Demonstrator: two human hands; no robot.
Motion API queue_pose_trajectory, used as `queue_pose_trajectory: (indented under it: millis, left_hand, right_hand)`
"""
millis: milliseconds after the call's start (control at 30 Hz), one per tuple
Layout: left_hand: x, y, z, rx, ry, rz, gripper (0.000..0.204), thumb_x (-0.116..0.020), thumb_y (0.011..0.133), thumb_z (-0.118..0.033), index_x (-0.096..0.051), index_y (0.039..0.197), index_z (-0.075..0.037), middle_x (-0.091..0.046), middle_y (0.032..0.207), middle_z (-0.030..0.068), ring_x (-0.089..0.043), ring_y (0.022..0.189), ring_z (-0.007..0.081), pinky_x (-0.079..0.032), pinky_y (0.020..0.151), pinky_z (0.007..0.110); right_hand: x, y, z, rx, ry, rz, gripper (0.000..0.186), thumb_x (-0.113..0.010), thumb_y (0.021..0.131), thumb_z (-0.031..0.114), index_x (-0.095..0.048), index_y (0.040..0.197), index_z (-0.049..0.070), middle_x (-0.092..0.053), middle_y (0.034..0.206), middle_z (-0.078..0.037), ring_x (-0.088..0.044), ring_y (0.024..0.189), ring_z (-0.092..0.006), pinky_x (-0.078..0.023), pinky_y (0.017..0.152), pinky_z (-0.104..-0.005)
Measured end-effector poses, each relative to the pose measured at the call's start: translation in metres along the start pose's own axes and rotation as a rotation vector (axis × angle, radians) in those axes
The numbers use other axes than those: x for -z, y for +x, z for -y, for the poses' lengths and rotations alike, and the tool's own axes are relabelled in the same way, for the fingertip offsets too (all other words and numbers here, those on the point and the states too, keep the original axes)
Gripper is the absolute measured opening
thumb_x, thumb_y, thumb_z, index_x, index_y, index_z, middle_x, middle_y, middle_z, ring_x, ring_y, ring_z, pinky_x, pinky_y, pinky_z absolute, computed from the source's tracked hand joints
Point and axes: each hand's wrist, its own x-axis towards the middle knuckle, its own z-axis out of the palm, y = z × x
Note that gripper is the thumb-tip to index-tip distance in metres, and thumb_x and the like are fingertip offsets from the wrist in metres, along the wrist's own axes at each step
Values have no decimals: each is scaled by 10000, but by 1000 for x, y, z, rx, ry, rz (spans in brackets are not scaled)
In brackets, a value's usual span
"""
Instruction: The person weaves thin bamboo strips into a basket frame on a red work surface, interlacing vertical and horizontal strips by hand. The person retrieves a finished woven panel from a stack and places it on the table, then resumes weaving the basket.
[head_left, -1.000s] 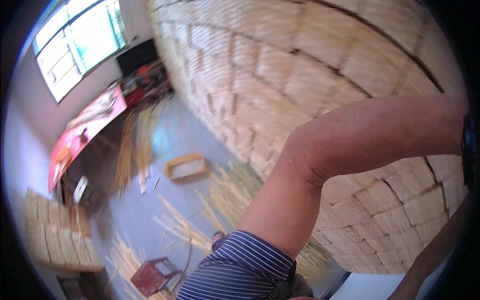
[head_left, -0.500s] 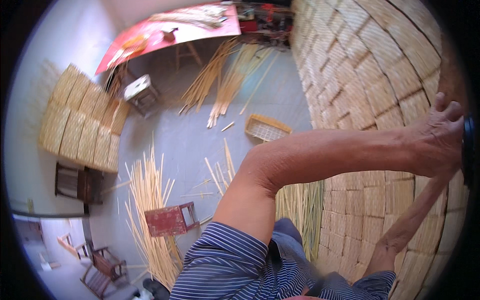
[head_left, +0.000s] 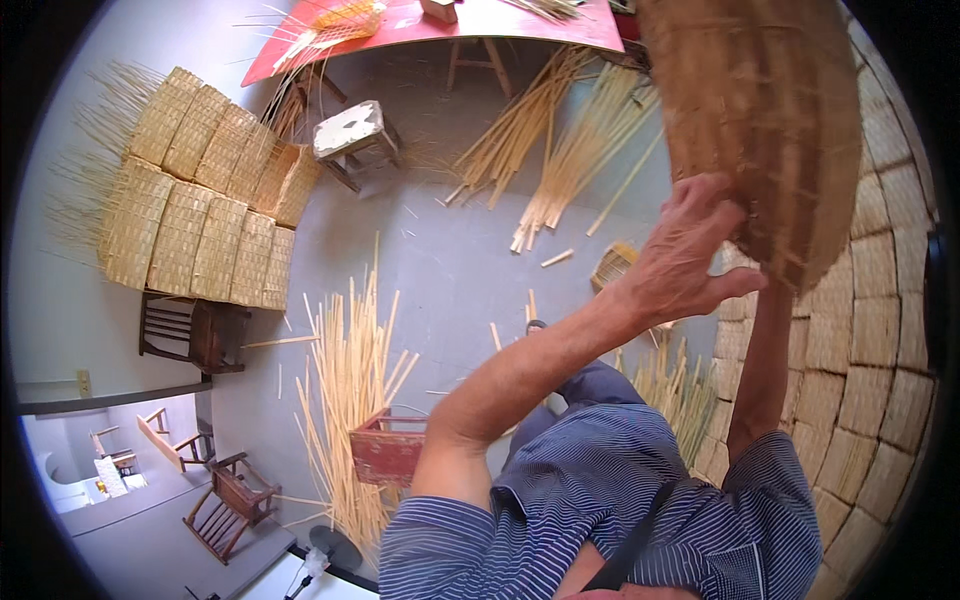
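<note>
A brown woven basket (head_left: 760, 110), slightly blurred, hangs at the upper right, its narrow lower end toward me. My left hand (head_left: 690, 245) reaches up to its left lower edge; the fingertips touch the weave while the thumb sticks out under it, apart from the fingers. From below, my right forearm (head_left: 755, 370) rises to the basket's lower end. The right hand itself is hidden behind the weave. Many pale woven baskets (head_left: 865, 330) are stacked in a wall on the right, behind the raised one.
Bamboo strips (head_left: 345, 390) lie on the floor beside a small red stool (head_left: 390, 455). More strips (head_left: 580, 150) spread near a red table (head_left: 530, 25). A white-topped stool (head_left: 348, 130), stacked baskets (head_left: 200, 190) and wooden chairs (head_left: 232, 500) stand at left. A small basket (head_left: 613, 265) sits mid-floor.
Both arms were stretched toward the stacked baskets at the far right. The brown woven basket now stands raised before me, and my left hand has come leftward to its edge. The view has shifted.
</note>
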Motion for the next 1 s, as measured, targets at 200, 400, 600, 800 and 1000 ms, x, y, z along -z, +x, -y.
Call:
queue_pose_trajectory:
  millis: [200, 400, 600, 800, 1000]
  left_hand:
    - [117, -19, 117, 575, -130, -151, 768, -703, 817, -643, -538, 1182, 12, -552, 1130, 167, -563, 1031, 298, -455, 935, 420]
    - [245, -27, 252, 1044, 41, -221, 676, -701, 827, -577, -583, 1116, 22, -524, 1050, 140, -573, 967, 272, -483, 835, 387]
    - [366, -47, 386, 1208, -36, -132, 677, -683, 820, -577, -595, 1058, 52, -608, 964, 136, -590, 879, 201, -486, 761, 366]
    - [429, -39, 466, 1419, -182, -25, 692, -684, 809, -576, -607, 1086, 54, -620, 988, 137, -568, 908, 198, -476, 811, 355]
    - [460, -37, 578, 1531, -359, -89, 789, -683, 815, -577, -531, 1257, 58, -588, 1158, 158, -559, 1032, 224, -480, 875, 363]
  right_hand:
    - [-76, 81, -194, 185, -574, 238, 479, -598, 935, 195, -513, 1356, -17, -577, 1338, -148, -591, 1169, -279, -504, 1017, -420]
    - [-175, 124, -380, -541, 204, -195, 262, -477, 923, 348, -577, 949, 107, -647, 1180, -158, -602, 1102, -345, -484, 905, -640]
    - [-243, 131, -534, -762, 40, -261, 386, -461, 901, 458, -598, 991, 108, -639, 1207, -159, -576, 1120, -384, -470, 891, -633]
    - [-270, 162, -616, -853, -80, -331, 589, -472, 863, 526, -612, 1244, 99, -612, 1244, -121, -536, 1120, -385, -444, 876, -620]
    - [-291, 222, -701, -860, -144, -457, 588, -499, 849, 532, -631, 1190, 72, -627, 1210, -126, -544, 1127, -384, -446, 900, -637]
